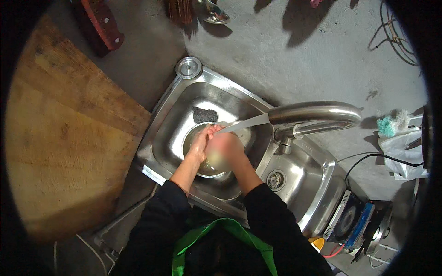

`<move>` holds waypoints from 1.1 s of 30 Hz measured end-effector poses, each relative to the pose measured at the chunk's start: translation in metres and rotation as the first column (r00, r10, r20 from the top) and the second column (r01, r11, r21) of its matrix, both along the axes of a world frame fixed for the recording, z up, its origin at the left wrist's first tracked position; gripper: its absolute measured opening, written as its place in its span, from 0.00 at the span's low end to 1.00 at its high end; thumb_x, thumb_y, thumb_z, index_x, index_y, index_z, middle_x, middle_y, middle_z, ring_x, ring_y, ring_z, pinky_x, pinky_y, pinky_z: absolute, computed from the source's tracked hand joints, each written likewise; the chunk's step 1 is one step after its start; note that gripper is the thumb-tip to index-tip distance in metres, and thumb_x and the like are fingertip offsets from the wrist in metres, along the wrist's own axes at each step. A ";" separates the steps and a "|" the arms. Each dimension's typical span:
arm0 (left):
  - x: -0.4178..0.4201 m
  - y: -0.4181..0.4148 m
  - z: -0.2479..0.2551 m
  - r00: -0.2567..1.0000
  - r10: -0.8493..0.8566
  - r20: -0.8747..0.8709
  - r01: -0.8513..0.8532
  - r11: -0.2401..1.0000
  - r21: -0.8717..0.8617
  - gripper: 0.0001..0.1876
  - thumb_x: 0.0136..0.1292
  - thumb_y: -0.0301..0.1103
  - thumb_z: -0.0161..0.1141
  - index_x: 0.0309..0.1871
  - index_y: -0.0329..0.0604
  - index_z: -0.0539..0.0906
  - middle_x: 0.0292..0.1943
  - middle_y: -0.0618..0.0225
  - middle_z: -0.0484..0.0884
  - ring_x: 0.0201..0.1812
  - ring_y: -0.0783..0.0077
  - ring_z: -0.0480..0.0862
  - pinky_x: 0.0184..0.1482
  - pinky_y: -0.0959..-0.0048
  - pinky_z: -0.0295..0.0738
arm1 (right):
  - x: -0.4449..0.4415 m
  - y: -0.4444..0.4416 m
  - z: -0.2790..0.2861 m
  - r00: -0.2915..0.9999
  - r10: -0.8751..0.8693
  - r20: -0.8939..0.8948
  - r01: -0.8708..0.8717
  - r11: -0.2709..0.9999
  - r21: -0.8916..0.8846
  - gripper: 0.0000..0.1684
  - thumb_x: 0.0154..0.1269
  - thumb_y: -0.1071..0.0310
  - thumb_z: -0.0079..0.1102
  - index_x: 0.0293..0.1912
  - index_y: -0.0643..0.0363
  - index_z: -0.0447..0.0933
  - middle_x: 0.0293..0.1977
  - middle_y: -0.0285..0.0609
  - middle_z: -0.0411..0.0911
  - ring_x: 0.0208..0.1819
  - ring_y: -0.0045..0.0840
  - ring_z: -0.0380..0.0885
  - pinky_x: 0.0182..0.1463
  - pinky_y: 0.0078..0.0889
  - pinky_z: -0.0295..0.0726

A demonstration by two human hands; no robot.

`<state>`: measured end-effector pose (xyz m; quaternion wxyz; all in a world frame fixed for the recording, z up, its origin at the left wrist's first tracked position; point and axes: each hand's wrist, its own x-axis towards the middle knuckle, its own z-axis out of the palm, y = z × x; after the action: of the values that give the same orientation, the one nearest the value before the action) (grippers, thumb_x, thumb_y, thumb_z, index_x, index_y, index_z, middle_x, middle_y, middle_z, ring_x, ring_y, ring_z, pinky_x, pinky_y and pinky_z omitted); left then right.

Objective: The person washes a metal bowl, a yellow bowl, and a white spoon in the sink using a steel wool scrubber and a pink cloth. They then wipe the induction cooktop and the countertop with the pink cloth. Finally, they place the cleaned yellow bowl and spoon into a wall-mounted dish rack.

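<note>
Water runs from a steel faucet [314, 112] onto both hands above a round metal bowl [188, 141] in the left basin of a stainless steel double sink [169, 114]. My left hand [200, 141] is curved beside my right hand [226, 146], fingertips near the stream. A blurred patch covers most of the right hand, and a pale yellowish shape shows under it; whether either hand holds something cannot be told. A dark grey scouring pad [205, 115] lies in the basin just beyond the bowl.
A wooden board [72, 138] stands at the left. A round metal drain strainer [188, 67] sits on the sink's back corner. The smaller basin [300, 179] is at the right, beside black and blue appliances [348, 217]. A red-handled tool [103, 26] and a ladle [214, 13] are at the wall.
</note>
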<state>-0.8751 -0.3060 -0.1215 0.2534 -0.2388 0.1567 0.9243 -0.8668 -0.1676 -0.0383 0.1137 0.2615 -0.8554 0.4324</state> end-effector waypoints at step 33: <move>0.025 -0.100 -0.062 0.778 -0.504 0.374 0.446 0.024 -0.895 0.26 0.51 0.28 0.62 0.56 0.40 0.74 0.28 0.57 0.81 0.22 0.63 0.81 0.24 0.65 0.78 | 0.065 0.168 0.086 0.829 -0.489 -0.270 0.555 0.777 0.298 0.08 0.54 0.65 0.67 0.30 0.55 0.76 0.26 0.39 0.75 0.28 0.33 0.76 0.28 0.35 0.72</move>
<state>-0.8506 -0.4065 -0.1833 0.3377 -0.2527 0.7653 0.4862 -0.8017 0.0008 0.0472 0.2548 0.0670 -0.9452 0.1926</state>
